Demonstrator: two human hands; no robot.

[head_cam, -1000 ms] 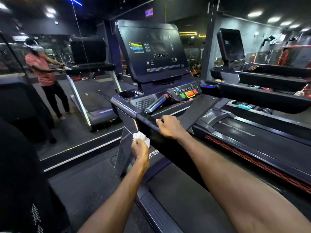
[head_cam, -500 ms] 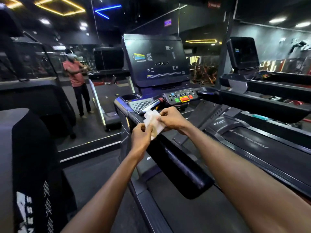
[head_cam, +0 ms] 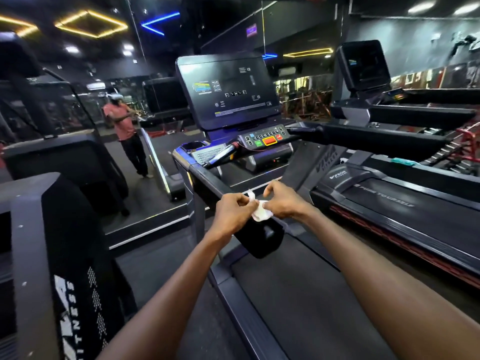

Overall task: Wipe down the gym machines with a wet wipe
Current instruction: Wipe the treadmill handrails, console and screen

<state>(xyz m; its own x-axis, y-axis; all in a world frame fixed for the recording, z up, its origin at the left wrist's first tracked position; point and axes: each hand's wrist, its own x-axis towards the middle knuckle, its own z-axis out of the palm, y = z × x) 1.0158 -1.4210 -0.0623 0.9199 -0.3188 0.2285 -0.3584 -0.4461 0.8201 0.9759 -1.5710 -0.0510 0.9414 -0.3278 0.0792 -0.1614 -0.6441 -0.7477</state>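
A small crumpled white wet wipe [head_cam: 258, 210] sits between both hands, just above the rear end of the treadmill's left handrail [head_cam: 210, 184]. My left hand [head_cam: 232, 211] pinches the wipe's left side with curled fingers. My right hand [head_cam: 281, 200] pinches its right side from above. The black treadmill stands straight ahead with its dark console screen [head_cam: 228, 93], a button panel [head_cam: 265, 139] below it and the belt [head_cam: 298, 294] under my forearms.
A second treadmill [head_cam: 389, 203] runs along the right, its handrail [head_cam: 376, 136] at console height. A black machine housing [head_cam: 52, 242] stands close on the left. A mirror wall [head_cam: 124, 126] ahead left shows a person's reflection.
My right hand left the handrail and joined my left hand on the wipe. The wipe went from spread out to bunched up. The view backed away from the console and both hands moved lower in the view.
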